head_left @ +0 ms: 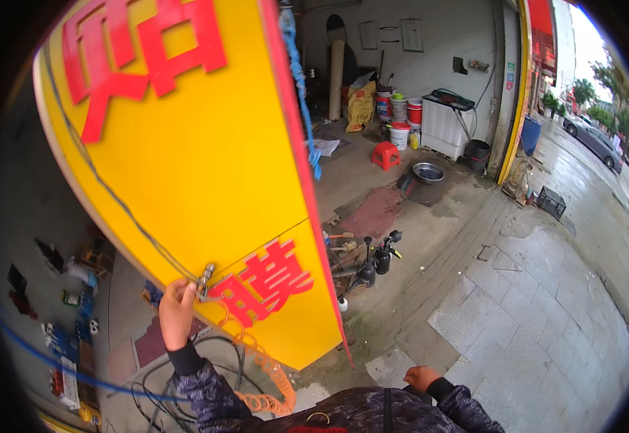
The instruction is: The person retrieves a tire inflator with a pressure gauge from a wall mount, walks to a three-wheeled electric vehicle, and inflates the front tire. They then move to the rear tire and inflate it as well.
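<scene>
My left hand [176, 315] is raised against the edge of a tall yellow sign panel [206, 166] with red raised characters. Its thumb and fingers pinch a small silvery metal hose fitting [205, 277]. From beside this hand an orange coiled air hose [267, 364] hangs down in loops towards my body. A thin dark cable [105, 177] runs down the panel's face to the fitting. Low in front of my body, my right hand [421, 377] has its fingers curled in; whether it holds anything is hidden.
Black sprayer bottles [376, 264] and tools stand on the floor right of the panel. Farther back are a red stool [386, 155], a metal basin [428, 172], buckets and a white washing machine [444, 124]. Dark hoses [159, 390] lie coiled below left. Wet paving extends right, where a car [594, 140] is parked.
</scene>
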`<state>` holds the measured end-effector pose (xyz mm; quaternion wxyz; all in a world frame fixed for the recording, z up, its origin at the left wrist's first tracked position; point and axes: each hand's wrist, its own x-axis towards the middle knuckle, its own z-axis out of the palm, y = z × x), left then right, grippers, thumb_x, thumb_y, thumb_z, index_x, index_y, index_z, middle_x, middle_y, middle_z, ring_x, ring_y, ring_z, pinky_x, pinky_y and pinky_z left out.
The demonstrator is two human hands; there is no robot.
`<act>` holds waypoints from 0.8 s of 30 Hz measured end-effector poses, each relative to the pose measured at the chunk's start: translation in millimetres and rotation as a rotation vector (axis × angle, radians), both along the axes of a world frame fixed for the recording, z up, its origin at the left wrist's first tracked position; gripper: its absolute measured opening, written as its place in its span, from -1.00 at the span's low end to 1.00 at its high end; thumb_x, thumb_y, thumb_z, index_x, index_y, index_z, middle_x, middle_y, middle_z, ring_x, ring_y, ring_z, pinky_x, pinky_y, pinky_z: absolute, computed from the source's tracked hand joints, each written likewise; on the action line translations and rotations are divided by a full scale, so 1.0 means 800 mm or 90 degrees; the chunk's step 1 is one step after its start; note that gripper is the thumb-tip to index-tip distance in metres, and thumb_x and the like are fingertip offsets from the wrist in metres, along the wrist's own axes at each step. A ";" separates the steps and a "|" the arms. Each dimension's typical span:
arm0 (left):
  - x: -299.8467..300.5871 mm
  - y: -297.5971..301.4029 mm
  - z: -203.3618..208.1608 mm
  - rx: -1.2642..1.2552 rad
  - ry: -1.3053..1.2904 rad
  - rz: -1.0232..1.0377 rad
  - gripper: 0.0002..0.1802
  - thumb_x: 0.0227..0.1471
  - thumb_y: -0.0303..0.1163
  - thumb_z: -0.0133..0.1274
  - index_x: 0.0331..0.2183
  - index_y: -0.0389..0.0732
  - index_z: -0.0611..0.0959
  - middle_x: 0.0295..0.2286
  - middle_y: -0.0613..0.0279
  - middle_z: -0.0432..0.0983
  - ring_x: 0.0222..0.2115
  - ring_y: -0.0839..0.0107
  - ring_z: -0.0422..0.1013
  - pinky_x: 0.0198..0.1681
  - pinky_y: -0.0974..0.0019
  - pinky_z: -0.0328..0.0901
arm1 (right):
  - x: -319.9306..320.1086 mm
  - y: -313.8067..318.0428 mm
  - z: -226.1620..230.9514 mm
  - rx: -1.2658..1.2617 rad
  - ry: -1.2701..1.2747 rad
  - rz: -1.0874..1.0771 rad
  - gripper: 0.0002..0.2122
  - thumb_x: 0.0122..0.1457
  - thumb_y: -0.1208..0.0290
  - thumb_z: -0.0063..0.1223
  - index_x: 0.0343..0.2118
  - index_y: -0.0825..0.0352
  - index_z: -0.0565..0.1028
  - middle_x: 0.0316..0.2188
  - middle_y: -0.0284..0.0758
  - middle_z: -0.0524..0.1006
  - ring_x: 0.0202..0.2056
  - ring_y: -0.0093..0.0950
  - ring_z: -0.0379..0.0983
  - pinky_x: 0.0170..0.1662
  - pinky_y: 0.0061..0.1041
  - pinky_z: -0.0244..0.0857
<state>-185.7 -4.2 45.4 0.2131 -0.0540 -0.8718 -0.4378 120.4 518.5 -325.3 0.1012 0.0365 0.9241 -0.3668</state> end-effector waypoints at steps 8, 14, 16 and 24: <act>0.019 0.054 0.016 0.174 -0.043 -0.068 -0.62 0.35 -0.46 -0.06 0.13 -0.36 0.52 -0.09 0.07 0.64 -0.25 0.45 0.54 -0.18 0.41 0.40 | -0.272 0.186 0.115 0.015 0.123 0.075 -0.74 0.25 0.16 0.19 -0.34 0.30 0.60 -0.40 -0.12 0.63 -0.36 -0.06 0.56 -0.25 -0.17 0.43; 0.074 0.112 0.024 0.178 -0.110 -0.068 -0.43 0.29 -0.42 -0.02 0.28 -0.32 0.37 0.02 0.07 0.59 -0.10 0.35 0.51 -0.04 0.32 0.40 | -0.563 0.291 0.360 -0.519 0.268 0.124 -0.87 0.35 0.55 -0.05 -0.30 0.33 0.56 -0.40 -0.44 0.59 -0.42 -0.65 0.50 -0.27 -0.57 0.42; 0.094 0.135 0.030 0.135 -0.108 -0.027 -0.47 0.27 -0.39 0.00 0.22 -0.37 0.45 0.01 0.01 0.61 0.04 0.25 0.51 0.08 0.28 0.38 | -0.641 0.303 0.452 -0.583 0.290 0.099 -0.88 0.35 0.55 -0.07 -0.24 0.32 0.54 -0.37 -0.38 0.62 -0.43 -0.63 0.54 -0.32 -0.62 0.43; 0.164 0.249 0.052 0.169 -0.191 0.097 -0.34 0.35 -0.02 -0.09 0.20 -0.41 0.48 0.06 -0.01 0.56 0.05 0.22 0.49 0.16 0.20 0.33 | -0.846 0.225 0.725 -0.617 0.463 0.251 -0.84 0.39 0.34 0.05 -0.21 0.33 0.54 -0.42 -0.37 0.61 -0.48 -0.64 0.52 -0.43 -0.65 0.37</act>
